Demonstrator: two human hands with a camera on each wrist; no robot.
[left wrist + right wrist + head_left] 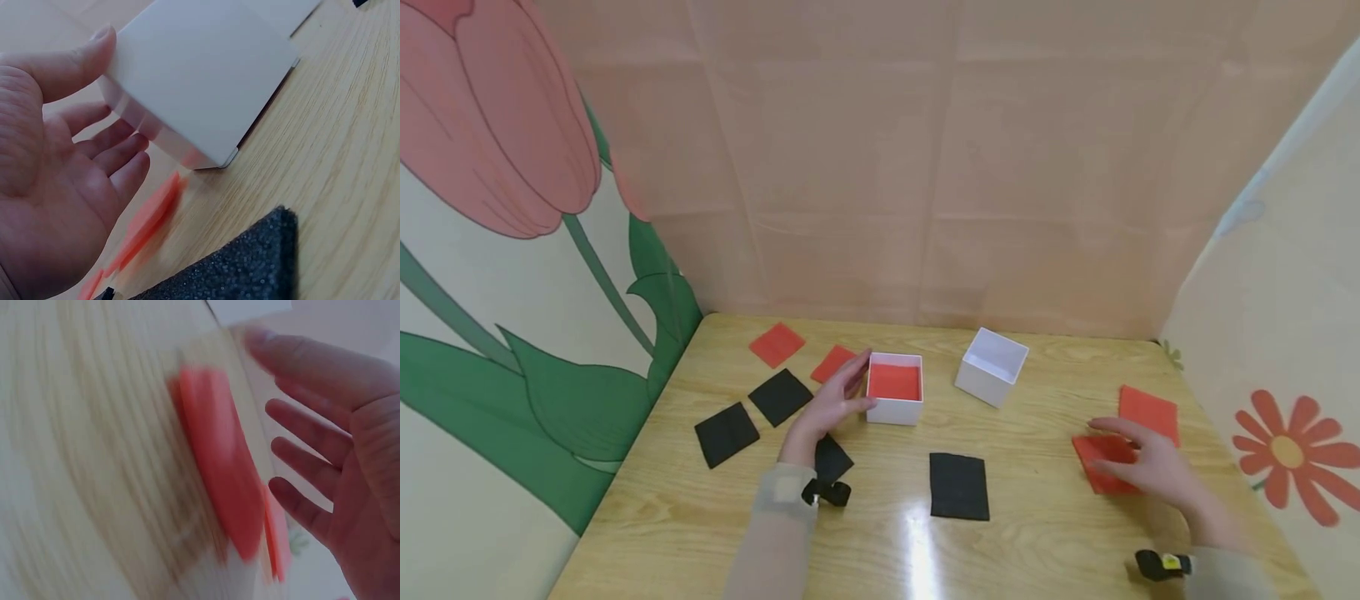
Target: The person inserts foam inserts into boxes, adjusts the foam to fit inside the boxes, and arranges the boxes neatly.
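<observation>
My left hand (835, 398) grips the left side of an open white box (895, 411), its thumb at the near corner and its fingers along the side wall. Inside the box lies a red foam square (895, 382). In the left wrist view the thumb and fingers (128, 150) meet the box at its edge. On the right, my right hand (1150, 462) hovers with parted fingers over a red square (1101, 479), partly hiding it. The right wrist view has this red square (222, 462) flat on the table, apart from the hand.
A second red square (1150, 410) lies just behind the right hand. Another white box (988, 379) stands to the right of the gripped one. Black squares (959, 487) lie at front centre and to the left, with red squares (777, 344) at the back left. Printed cloth borders the table.
</observation>
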